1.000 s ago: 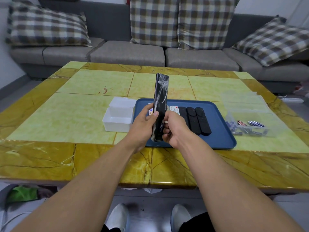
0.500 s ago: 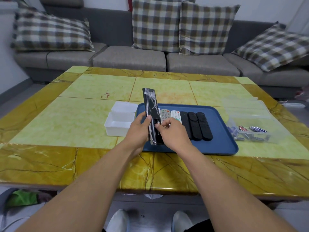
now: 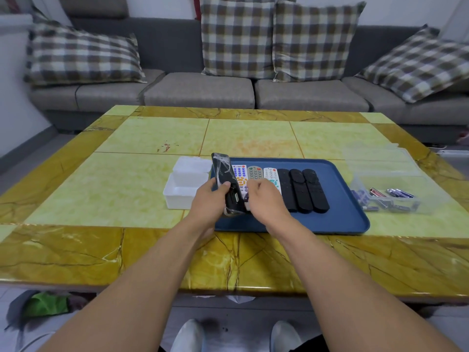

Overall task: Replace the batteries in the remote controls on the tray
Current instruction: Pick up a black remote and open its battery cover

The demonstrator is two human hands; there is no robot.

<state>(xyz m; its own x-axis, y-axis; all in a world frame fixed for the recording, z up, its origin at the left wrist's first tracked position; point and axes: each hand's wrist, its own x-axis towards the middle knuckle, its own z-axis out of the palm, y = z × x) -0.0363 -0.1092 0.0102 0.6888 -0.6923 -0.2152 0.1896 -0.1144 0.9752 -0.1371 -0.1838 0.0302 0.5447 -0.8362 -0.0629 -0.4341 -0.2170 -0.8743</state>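
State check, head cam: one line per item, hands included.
Black plastic-wrapped remote: lifted, tilted, battery bay open.
Left hand: grips that remote.
Right hand: curled beside the remote; contents unclear.
Three light button remotes: flat on blue tray.
Three black remotes: flat, side by side.
Clear plastic box: open, holds batteries.
White plastic box: open.

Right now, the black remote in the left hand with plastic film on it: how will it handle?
The black remote is probably stiff: it stays straight while the left hand grips only its lower half. The wrinkled clear film on it looks glossy, so it is likely slippery. Its long, flat shape suggests it would slide, not roll, on the blue tray.
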